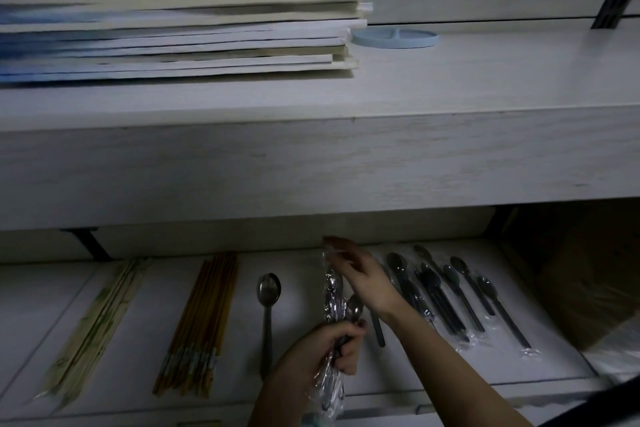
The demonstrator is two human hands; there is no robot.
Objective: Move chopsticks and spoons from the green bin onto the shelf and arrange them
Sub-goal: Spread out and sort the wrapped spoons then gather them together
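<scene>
There is a single view, taken from a wide-angle camera worn on the person's head, looking forward and steeply down into a shelving unit at close range. The thick front edge of the upper shelf [346, 156] runs across the middle of the picture, tilted slightly, and its top surface is seen from just above, with a stack of papers [180, 28] blurred at the upper left. Beneath that edge the camera looks down on the lower shelf [145, 340], which fills the bottom third. Both forearms enter from the bottom edge, so the hands sit near the lens. The picture is dim, and straight lines bow toward the borders.
</scene>
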